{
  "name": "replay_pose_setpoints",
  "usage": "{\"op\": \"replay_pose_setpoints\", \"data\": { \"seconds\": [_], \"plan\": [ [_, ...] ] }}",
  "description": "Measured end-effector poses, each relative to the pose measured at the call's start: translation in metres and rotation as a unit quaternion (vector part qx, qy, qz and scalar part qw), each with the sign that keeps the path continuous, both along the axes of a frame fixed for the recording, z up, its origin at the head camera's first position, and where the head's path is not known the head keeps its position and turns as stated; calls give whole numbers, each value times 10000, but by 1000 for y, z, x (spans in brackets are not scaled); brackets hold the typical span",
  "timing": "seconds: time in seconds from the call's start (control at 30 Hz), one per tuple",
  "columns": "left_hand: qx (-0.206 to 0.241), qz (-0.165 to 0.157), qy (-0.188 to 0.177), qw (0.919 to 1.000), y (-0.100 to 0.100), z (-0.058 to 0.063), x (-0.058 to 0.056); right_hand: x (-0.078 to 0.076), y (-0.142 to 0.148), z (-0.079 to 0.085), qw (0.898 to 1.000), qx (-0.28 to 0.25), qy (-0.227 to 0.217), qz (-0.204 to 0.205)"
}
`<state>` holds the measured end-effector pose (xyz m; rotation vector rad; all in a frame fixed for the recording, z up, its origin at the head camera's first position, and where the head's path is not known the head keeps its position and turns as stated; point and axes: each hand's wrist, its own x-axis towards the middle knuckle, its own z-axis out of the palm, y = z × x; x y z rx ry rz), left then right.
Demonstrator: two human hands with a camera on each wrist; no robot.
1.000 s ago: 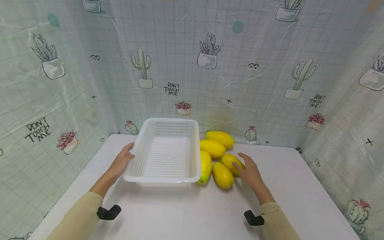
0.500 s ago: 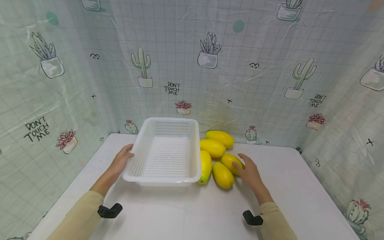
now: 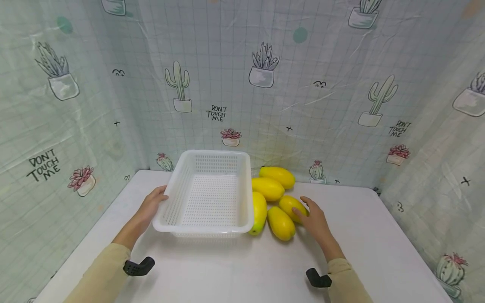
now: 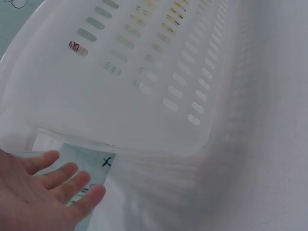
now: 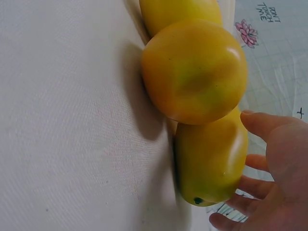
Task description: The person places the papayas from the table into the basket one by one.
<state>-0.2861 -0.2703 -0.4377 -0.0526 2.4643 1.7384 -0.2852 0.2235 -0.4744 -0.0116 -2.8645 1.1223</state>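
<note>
A white perforated plastic basket point(image 3: 212, 198) stands on the white table, with nothing in it. At its left side my left hand point(image 3: 152, 204) has its fingertips right at the rim; in the left wrist view that hand point(image 4: 53, 192) has its fingers extended beside the basket wall point(image 4: 72, 106). Several yellow mangoes lie close together to the right of the basket. Around the rightmost mango point(image 3: 291, 206) my right hand point(image 3: 313, 216) is loosely spread, thumb at its near side. In the right wrist view, the right hand's fingers point(image 5: 255, 185) are relaxed beside the mango point(image 5: 211, 163).
Two mangoes sit at the back, a far one point(image 3: 278, 176) and another point(image 3: 268, 188) in front. A greenish-tipped mango point(image 3: 258, 212) lies by the basket's right wall, and one more mango point(image 3: 281, 223) lies nearest the person. A cactus-print curtain point(image 3: 235, 75) surrounds the table point(image 3: 235, 273).
</note>
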Motion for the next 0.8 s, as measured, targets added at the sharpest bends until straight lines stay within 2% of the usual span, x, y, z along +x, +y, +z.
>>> {"op": "replay_pose_setpoints", "data": {
  "seconds": [0.53, 0.8],
  "plan": [
    [124, -215, 276, 9993, -9, -11, -2, -3, -4, -4, 9998, -86, -155, -22],
    [202, -280, 239, 9991, -11, -13, -4, -5, -4, -6, 9996, -162, -223, -57]
  ]
}}
